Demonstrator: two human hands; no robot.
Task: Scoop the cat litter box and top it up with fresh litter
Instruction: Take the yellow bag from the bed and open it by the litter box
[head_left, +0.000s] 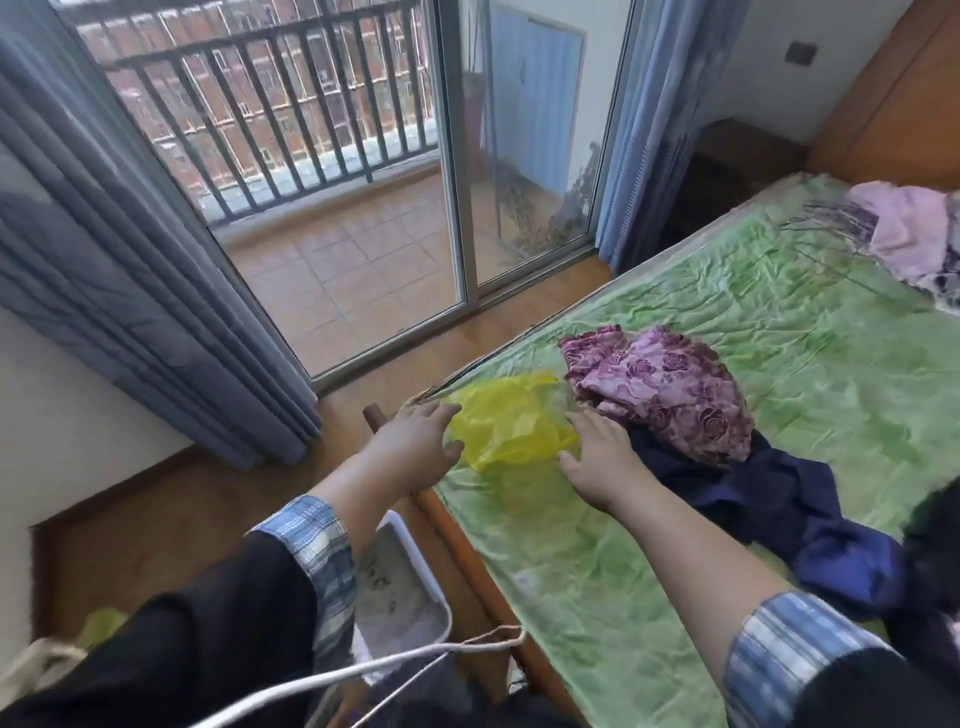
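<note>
A crumpled yellow plastic bag (511, 421) lies on the corner of a bed covered with a green sheet (727, 395). My left hand (415, 434) reaches over the bed corner with fingers spread, touching the bag's left edge. My right hand (605, 457) rests flat at the bag's right edge, fingers apart. Neither hand has closed on the bag. On the floor below my left forearm stands a white litter box (415, 566) with grey litter and dark clumps, partly hidden by my sleeve.
A purple floral cloth (660, 389) and a dark blue garment (800, 499) lie on the bed right of the bag. The bed's wooden frame (467, 556) runs beside the litter box. A white cord (395, 665) crosses the foreground. Behind are grey curtains (130, 291) and a sliding glass balcony door (452, 171).
</note>
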